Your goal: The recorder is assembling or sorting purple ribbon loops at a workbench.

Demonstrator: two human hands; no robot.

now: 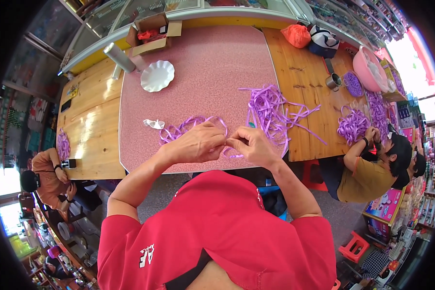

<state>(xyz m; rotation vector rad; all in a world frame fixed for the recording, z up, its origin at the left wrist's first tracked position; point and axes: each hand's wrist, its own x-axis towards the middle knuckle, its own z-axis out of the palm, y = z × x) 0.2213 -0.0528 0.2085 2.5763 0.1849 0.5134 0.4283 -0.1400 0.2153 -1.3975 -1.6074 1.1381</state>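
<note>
My left hand [201, 142] and my right hand [253, 146] meet close together above the near edge of the pink speckled tabletop [203, 72]. Both are closed in a pinch on a purple ribbon [221, 122], which loops up from between them. The exact spot where the fingertips grip is partly hidden. Beyond my left hand, more purple ribbon lies in loose loops on the table. A large tangled pile of purple ribbons [268, 107] rests past my right hand, some strands trailing right onto the wooden table.
A crumpled clear plastic piece [153, 124] lies left of the ribbons. Farther off are a white scalloped plate [157, 76], a grey cylinder [119, 57] and an open cardboard box [152, 35]. People sit at both sides; another ribbon pile [354, 125] and a pink basin [370, 69] are right.
</note>
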